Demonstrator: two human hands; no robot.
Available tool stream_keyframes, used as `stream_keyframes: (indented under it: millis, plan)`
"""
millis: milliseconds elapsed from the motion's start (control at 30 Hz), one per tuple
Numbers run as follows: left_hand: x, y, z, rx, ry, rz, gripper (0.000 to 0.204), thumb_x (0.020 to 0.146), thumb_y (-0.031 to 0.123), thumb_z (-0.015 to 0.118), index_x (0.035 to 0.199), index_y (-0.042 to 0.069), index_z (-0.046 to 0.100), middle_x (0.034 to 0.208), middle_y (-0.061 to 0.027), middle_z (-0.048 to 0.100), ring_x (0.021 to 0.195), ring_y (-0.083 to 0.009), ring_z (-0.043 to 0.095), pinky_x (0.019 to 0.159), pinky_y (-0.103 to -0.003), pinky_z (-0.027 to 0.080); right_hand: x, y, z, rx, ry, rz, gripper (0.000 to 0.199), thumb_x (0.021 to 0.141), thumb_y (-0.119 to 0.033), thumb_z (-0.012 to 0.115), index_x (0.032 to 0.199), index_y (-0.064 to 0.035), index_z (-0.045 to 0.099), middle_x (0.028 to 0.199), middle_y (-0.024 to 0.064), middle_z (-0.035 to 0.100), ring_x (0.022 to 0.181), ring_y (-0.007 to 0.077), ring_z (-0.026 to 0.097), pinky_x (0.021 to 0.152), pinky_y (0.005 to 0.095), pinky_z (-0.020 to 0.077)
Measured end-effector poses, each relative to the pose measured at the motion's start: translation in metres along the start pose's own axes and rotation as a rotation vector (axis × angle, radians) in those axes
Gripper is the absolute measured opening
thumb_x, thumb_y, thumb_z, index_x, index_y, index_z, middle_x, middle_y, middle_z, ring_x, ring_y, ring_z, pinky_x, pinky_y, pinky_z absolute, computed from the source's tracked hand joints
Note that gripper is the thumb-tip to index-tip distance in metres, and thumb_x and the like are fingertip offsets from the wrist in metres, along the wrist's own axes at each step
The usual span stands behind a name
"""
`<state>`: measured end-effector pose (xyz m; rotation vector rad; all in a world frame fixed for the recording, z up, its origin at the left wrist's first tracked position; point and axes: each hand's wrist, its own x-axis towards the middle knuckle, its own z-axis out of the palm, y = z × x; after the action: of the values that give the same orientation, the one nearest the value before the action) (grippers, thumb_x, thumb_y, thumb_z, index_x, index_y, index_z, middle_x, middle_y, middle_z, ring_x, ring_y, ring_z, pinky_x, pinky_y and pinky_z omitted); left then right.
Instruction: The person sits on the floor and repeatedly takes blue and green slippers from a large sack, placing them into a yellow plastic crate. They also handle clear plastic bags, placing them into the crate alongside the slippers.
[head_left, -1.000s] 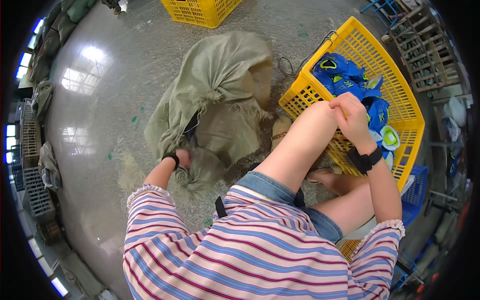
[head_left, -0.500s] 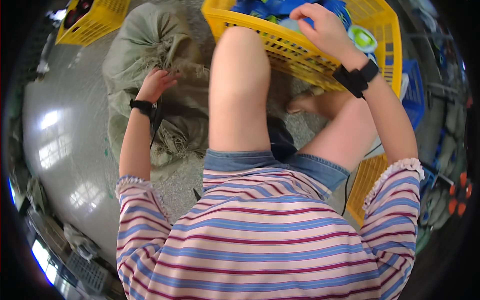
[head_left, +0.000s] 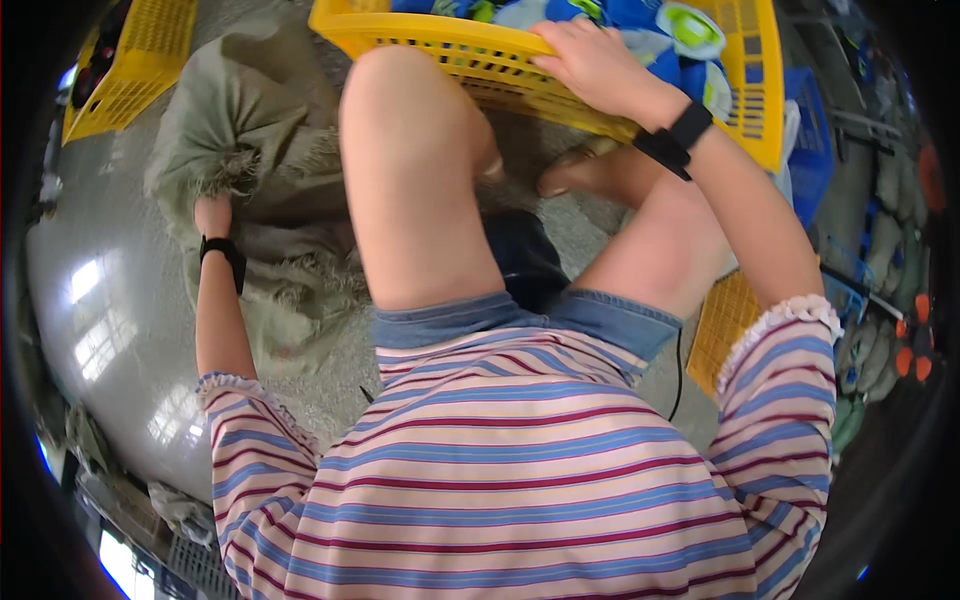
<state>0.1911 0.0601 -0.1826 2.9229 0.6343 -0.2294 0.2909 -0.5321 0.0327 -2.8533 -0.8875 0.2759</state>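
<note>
My left hand (head_left: 213,214) reaches into the frayed mouth of a green woven sack (head_left: 225,110) on the floor at the left; its fingers are hidden by the cloth. My right hand (head_left: 592,68) is on the near rim of a yellow plastic crate (head_left: 450,42), thumb on the outer side and fingers closed over the edge. Blue, white and lime-green items (head_left: 690,35) fill the crate; their exact kind I cannot make out. Below the left hand, more of the sack's loose, frayed cloth (head_left: 300,275) lies crumpled.
Another yellow crate (head_left: 135,65) with dark items stands at the far left. A blue crate (head_left: 812,150) is beyond the right forearm, and an orange-yellow slatted piece (head_left: 722,325) lies beside my right thigh. My bare knee (head_left: 400,110) rises between sack and crate.
My right hand has come down from above the items onto the crate's near rim. My left hand has gone in under the sack's frayed edge. The view has shifted, moving the scene leftward.
</note>
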Motion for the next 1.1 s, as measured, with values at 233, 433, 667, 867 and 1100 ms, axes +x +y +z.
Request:
stream_keyframes:
  millis: [233, 433, 667, 867, 1100]
  plan:
    - [0.021, 0.104, -0.144, -0.331, 0.078, -0.031, 0.045, 0.083, 0.036, 0.045, 0.080, -0.007, 0.061, 0.083, -0.0310, 0.058, 0.081, -0.0455, 0.057, 0.072, -0.050, 0.044, 0.004, 0.005, 0.006, -0.003, 0.066, -0.064, 0.028, 0.083, -0.015, 0.055, 0.109, -0.0069, 0.049, 0.093, 0.0127, 0.056, 0.096, 0.0313, 0.051, 0.077, 0.0424, 0.0374]
    - [0.015, 0.048, -0.083, 0.060, -0.224, 0.021, 0.036, 0.083, 0.033, 0.049, 0.092, 0.002, 0.065, 0.095, -0.0221, 0.063, 0.089, -0.0398, 0.059, 0.076, -0.049, 0.047, 0.013, -0.007, -0.003, 0.041, 0.017, -0.071, 0.027, 0.082, -0.009, 0.056, 0.107, -0.0053, 0.049, 0.093, 0.0138, 0.056, 0.093, 0.0320, 0.051, 0.075, 0.0415, 0.0355]
    - [0.044, 0.033, -0.036, 0.017, -0.330, -0.099, 0.036, 0.083, 0.034, 0.053, 0.096, 0.003, 0.065, 0.102, -0.0196, 0.062, 0.096, -0.0345, 0.059, 0.078, -0.045, 0.048, 0.009, -0.002, 0.003, 0.031, 0.049, -0.064, 0.030, 0.079, -0.010, 0.059, 0.107, -0.0035, 0.049, 0.094, 0.0131, 0.056, 0.094, 0.0304, 0.052, 0.077, 0.0409, 0.0362]
    - [0.098, 0.077, 0.001, 0.585, -0.495, 0.028, 0.029, 0.086, 0.027, 0.050, 0.100, 0.008, 0.067, 0.112, -0.0152, 0.061, 0.102, -0.0307, 0.059, 0.076, -0.046, 0.051, 0.004, -0.001, 0.002, 0.017, 0.019, 0.002, 0.030, 0.078, -0.012, 0.060, 0.105, -0.0045, 0.049, 0.093, 0.0112, 0.057, 0.093, 0.0287, 0.053, 0.076, 0.0403, 0.0363]
    - [-0.011, 0.067, 0.061, 0.353, -0.364, 0.167, 0.027, 0.083, 0.022, 0.047, 0.090, 0.011, 0.070, 0.099, -0.0131, 0.066, 0.088, -0.0341, 0.064, 0.054, -0.062, 0.047, -0.001, 0.003, -0.001, 0.005, 0.105, -0.079, 0.022, 0.081, -0.018, 0.058, 0.098, -0.0064, 0.049, 0.088, 0.0091, 0.059, 0.089, 0.0271, 0.055, 0.073, 0.0399, 0.0376]
